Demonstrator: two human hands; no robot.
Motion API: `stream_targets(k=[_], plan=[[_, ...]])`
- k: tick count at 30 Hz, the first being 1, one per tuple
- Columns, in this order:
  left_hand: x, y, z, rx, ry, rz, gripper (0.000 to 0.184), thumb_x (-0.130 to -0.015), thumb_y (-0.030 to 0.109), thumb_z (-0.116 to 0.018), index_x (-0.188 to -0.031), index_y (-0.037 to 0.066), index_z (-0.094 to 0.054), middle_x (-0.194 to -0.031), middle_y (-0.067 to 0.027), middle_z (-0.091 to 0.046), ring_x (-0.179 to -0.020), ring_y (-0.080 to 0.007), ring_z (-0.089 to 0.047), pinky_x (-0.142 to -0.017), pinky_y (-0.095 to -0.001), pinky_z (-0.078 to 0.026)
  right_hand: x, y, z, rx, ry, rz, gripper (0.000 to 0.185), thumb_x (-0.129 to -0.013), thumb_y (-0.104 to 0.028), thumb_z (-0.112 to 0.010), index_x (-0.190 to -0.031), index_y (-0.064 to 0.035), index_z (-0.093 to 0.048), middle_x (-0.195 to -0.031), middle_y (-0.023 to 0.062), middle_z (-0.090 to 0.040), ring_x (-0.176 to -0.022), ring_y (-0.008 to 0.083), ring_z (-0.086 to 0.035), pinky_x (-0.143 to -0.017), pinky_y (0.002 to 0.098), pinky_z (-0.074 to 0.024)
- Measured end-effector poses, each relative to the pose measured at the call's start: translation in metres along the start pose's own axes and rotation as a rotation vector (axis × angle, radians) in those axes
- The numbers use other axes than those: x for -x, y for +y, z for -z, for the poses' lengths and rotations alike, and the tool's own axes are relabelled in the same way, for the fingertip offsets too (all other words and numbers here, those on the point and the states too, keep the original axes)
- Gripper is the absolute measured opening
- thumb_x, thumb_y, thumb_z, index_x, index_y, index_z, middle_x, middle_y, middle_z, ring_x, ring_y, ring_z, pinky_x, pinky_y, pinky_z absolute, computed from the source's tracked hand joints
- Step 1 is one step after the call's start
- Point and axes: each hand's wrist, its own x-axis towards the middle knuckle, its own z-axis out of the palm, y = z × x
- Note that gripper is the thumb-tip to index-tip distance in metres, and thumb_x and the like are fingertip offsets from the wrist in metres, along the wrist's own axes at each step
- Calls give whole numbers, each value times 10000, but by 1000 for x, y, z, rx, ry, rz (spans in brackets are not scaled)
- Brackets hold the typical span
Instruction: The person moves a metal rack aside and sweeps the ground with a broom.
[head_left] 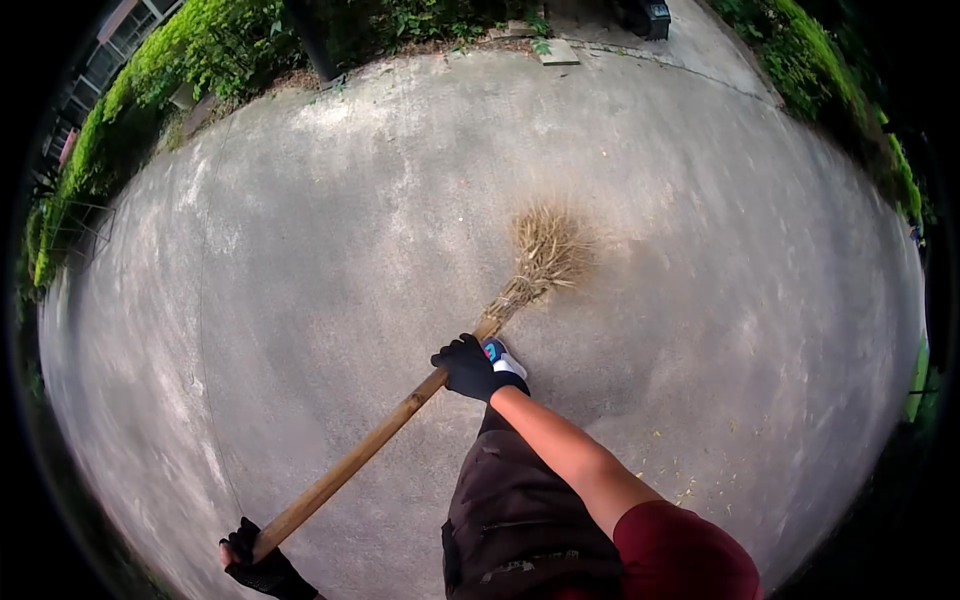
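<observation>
A broom with a long wooden handle [350,462] slants across the view from lower left to centre. Its straw bristles [550,248] fan out over the grey concrete ground [320,260]. In a black glove, my right hand [466,367] is wrapped round the handle a little below the bristles. My left hand [258,565], gloved in black with bare fingertips, grips the handle's top end at the lower left. A shoe [503,357] shows just beyond my right hand, partly hidden by it.
Small yellowish bits [685,490] lie scattered on the ground at the lower right. Green bushes [215,50] edge the concrete at the upper left, more [820,60] at the upper right. A dark post [312,45] and a flat slab [559,53] stand at the far edge.
</observation>
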Motion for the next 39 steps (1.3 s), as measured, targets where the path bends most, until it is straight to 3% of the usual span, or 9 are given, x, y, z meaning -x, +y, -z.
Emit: stream_targets(k=[2,12,15,17,18,21,25,35,39], plan=[[9,-2,19,-31,-125,-106,251,-801,225,-510,-604,69,-518,-679,-108,-604,-744,-286,-595,-941,-526,-431,-90,-10,-7,-3,34,112,172,-653,-138,-667,-819,-162,-631,-800,44,-598,-902,231,-559,-937,473,-310],[16,-194,-111,-541,347,-226,194,-755,229,-515,-600,112,-504,-571,-66,-523,-659,-252,-565,-904,-487,-454,-180,79,-6,-148,143,-8,146,-699,-215,-687,-761,-171,-563,-788,3,-512,-951,193,-516,-1030,563,-215],[5,-249,-150,-80,-364,239,269,-934,268,-431,-727,96,-432,-673,-6,-447,-659,-146,-473,-745,-341,-453,-117,163,40,-53,368,-331,274,-701,-303,-720,-722,-135,-505,-773,34,-493,-896,245,-515,-1009,554,-244],[56,-324,-222,-70,-413,484,200,-886,179,-479,-725,79,-414,-684,-12,-451,-656,-130,-451,-639,-324,-424,-52,248,73,44,492,-564,286,-635,-153,-771,-683,-100,-495,-704,75,-497,-764,280,-535,-813,410,-418],[84,-358,-260,-155,-506,612,219,-843,125,-514,-671,90,-385,-635,6,-427,-610,-108,-412,-595,-301,-388,-13,293,99,59,467,-624,284,-610,-77,-775,-687,-85,-502,-690,82,-516,-718,273,-542,-712,356,-434],[162,-420,-360,-261,-761,820,260,-815,-26,-576,-619,72,-436,-606,44,-440,-575,-45,-398,-530,-223,-318,86,367,192,411,-74,-789,268,-650,-289,-752,-755,-126,-567,-782,36,-599,-842,254,-581,-945,570,-305],[138,-404,-408,-42,-686,816,291,-833,89,-546,-589,77,-388,-539,-17,-411,-530,-128,-423,-586,-314,-422,134,370,253,468,-404,-821,307,-615,-283,-725,-866,-161,-598,-878,26,-624,-924,229,-592,-1016,583,-227],[-9,-146,-229,84,-32,-52,318,-865,182,-454,-599,166,-279,-473,53,-268,-493,-84,-285,-681,-268,-333,-228,216,154,27,-403,196,206,-622,-266,-688,-796,-158,-660,-793,104,-632,-804,308,-584,-762,410,-423],[38,-114,-230,-42,416,-341,266,-838,208,-437,-598,102,-480,-551,-50,-517,-618,-203,-569,-881,-470,-468,-389,96,98,3,-322,520,257,-672,-150,-659,-925,-159,-614,-904,52,-578,-995,232,-519,-1022,460,-266]])
